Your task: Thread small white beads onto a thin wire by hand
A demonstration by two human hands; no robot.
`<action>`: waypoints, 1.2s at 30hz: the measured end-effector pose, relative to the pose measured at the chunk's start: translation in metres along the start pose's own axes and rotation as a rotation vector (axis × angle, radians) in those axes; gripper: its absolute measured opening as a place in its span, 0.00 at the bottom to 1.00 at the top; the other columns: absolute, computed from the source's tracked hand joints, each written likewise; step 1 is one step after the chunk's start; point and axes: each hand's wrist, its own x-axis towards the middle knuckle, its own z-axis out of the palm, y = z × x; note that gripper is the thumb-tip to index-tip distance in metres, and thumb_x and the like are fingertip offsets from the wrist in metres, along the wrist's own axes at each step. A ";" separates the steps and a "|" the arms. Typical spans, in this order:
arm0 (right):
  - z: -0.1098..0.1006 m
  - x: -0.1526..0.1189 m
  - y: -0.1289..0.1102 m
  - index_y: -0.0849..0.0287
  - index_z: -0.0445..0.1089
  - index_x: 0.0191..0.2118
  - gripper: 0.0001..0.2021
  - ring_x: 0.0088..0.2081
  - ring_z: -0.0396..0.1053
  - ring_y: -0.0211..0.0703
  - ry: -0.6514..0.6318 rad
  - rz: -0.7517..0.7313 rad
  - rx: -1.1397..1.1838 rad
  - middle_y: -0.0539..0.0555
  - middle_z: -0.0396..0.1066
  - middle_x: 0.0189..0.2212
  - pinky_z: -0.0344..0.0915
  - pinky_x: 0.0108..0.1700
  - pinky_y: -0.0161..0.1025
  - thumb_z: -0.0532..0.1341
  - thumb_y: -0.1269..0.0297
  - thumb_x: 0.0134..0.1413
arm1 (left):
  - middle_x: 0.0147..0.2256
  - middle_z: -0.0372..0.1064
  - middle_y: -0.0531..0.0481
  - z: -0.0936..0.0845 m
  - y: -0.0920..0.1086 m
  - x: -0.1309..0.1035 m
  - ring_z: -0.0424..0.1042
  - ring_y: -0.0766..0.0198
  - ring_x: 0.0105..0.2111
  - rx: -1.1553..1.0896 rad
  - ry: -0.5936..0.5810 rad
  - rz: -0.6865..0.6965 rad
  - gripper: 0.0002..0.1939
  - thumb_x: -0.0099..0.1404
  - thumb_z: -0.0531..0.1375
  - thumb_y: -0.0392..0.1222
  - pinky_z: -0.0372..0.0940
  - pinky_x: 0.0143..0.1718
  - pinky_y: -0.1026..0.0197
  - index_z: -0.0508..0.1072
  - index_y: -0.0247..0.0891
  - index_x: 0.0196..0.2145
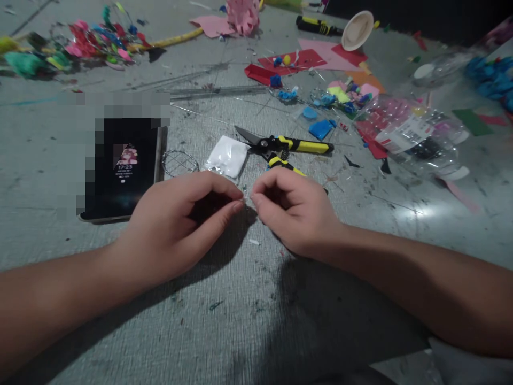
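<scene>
My left hand [184,222] and my right hand [294,208] face each other low over the table, both closed in a pinch. Their fingertips nearly meet; whatever sits between them is too small to make out. Just beyond them lie yellow-and-black snips [296,144] with the blades apart, partly hidden by my right hand. Beside the blades is a small clear packet with white material [227,156]. A ring of twisted wire [180,162] lies behind my left hand. A tiny white piece [254,242] rests on the table below the fingertips.
At left a phone [124,176] lies face up. Thin wires [216,92] stretch across the table behind. Farther back are colourful clay bits [104,43], red paper [294,61], a tipped paper cup [358,31] and a yellow-black tool [316,24]. Clear plastic packaging [412,131] stands at right.
</scene>
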 end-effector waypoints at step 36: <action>0.001 0.005 0.007 0.54 0.86 0.45 0.07 0.42 0.81 0.41 0.098 -0.067 0.017 0.53 0.85 0.43 0.79 0.46 0.41 0.69 0.69 0.66 | 0.38 0.82 0.52 0.002 -0.007 0.001 0.79 0.59 0.35 -0.013 0.013 -0.032 0.07 0.75 0.64 0.44 0.70 0.36 0.55 0.81 0.46 0.47</action>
